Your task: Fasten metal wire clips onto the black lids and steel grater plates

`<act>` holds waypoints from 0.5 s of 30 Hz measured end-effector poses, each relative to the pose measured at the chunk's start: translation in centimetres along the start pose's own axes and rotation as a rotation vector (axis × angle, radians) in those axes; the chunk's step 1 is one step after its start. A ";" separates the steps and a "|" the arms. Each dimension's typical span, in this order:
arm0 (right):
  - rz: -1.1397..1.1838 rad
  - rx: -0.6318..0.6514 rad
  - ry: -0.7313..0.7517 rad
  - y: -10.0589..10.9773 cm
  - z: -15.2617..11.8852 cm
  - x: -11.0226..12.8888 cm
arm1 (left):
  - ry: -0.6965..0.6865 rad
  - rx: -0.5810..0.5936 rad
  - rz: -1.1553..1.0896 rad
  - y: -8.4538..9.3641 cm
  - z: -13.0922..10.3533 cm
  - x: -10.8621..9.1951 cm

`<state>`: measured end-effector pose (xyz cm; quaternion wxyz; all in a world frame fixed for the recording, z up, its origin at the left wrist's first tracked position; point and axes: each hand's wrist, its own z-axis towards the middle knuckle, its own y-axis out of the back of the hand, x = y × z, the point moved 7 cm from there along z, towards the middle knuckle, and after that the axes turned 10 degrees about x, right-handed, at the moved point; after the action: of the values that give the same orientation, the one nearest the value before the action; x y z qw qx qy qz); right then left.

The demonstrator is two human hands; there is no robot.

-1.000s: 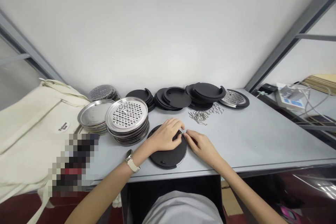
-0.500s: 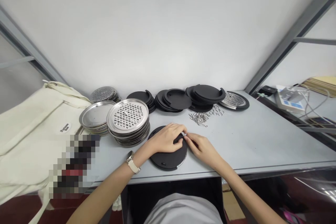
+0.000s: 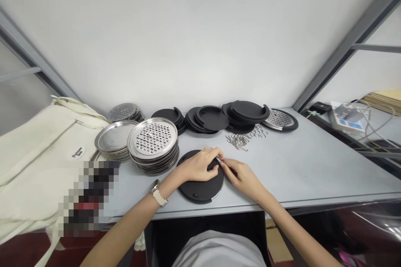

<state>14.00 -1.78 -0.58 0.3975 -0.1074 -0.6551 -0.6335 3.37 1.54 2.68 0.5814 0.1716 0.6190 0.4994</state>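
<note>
1. Disc [image 3: 202,188] (the black round one) is lying flat near the front edge of the surface [image 3: 275,179], partly under the left hand. Looks like moulded plastic or rubber to me, so I'd guess light, fairly stiff and not easily broken. Smooth top might slide a bit, so palm weight on the middle seems sensible, or take it by the rim.
2. Left hand [image 3: 199,165] is draped over it, palm down with fingers curled toward the far right part of the rim. Can't tell if those fingertips actually grip anything.
3. Right hand [image 3: 239,174] has thumb and forefinger pinched on a small metal piece [image 3: 219,159] at that rim. Tiny, probably hard and slippery, so fingertips only. Its exact shape is hidden.
4. Metal plates [image 3: 152,137] are stacked just left of the disc. Thin, stiff, the raised holes could be scratchy, so I'd go for the plain rim.
5. Wire hooks [image 3: 237,141] lie loose farther back, likely featherweight and tangly.
6. Black dishes [image 3: 249,110] sit stacked by the wall, easiest by their raised edges.
</note>
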 end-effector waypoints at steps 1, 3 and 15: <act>-0.001 -0.003 -0.002 0.0 0.0 0.0 | 0.004 0.000 -0.007 0.0 0.0 0.0; -0.006 -0.011 -0.008 0.0 0.0 -0.1 | 0.009 0.002 -0.016 0.1 -0.1 0.0; -0.015 -0.039 -0.053 0.1 0.0 -0.3 | 0.008 0.005 -0.019 0.1 -0.2 0.1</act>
<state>14.24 -1.62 -0.69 0.3731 -0.1269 -0.6538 -0.6460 3.13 1.55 2.63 0.5831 0.1651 0.6244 0.4927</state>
